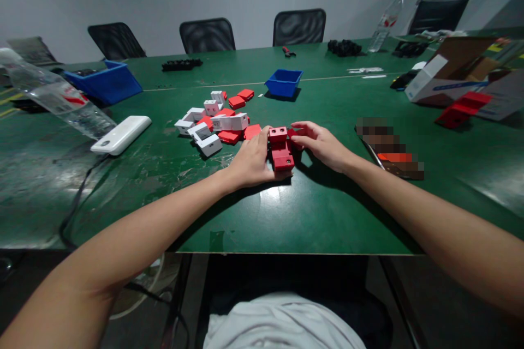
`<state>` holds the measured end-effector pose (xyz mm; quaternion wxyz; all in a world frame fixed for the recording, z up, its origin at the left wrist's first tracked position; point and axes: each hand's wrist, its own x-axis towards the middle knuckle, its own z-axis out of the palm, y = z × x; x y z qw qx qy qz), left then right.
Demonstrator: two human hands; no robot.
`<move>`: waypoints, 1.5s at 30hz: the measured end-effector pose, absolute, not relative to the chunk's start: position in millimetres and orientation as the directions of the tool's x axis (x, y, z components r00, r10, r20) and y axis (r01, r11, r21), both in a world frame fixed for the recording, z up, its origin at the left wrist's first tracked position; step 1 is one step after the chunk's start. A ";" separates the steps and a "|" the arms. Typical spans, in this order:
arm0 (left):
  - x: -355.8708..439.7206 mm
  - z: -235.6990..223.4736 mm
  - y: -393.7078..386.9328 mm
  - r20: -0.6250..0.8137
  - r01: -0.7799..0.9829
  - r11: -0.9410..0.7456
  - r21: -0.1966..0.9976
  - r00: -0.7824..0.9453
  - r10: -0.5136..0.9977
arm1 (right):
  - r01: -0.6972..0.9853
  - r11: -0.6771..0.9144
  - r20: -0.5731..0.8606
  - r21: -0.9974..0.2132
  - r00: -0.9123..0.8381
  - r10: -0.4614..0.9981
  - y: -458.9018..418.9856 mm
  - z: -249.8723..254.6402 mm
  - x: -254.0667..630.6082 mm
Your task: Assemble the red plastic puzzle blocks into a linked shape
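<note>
My left hand (254,159) is closed around the left side of a red plastic block (281,148) with round holes in its raised ends, which it holds at the table's front middle. My right hand (321,144) is at the block's right side, its fingers pinched on a small red piece (292,133) close to the block. Whether that piece touches the block I cannot tell. Left of my hands lies a loose pile of white plastic brackets (209,145) and flat red pieces (230,137).
Beyond the pile stands a small blue bin (284,84). A white power bank (121,135) with a cable and a tilted water bottle (61,95) are on the left, near a larger blue bin (112,83). A cardboard box (450,76) and a pixelated phone-like object (387,150) lie right.
</note>
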<state>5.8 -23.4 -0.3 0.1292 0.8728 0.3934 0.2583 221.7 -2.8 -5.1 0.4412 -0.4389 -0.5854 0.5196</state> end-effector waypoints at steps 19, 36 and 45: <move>5.5 -2.2 -22.6 0.348 0.627 -0.657 0.418 0.558 0.754 | 0.255 0.271 0.233 -0.928 -0.171 0.957 -3.7 -5.4 223.0; 5.3 -2.4 -23.4 0.342 0.640 -0.654 0.402 0.558 0.756 | 0.311 0.220 0.207 -0.925 -0.072 0.976 1.0 -9.3 229.0; 5.9 -2.6 -22.9 0.331 0.652 -0.641 0.406 0.549 0.768 | 0.259 0.181 0.151 -0.949 -0.134 0.979 -4.3 0.4 226.1</move>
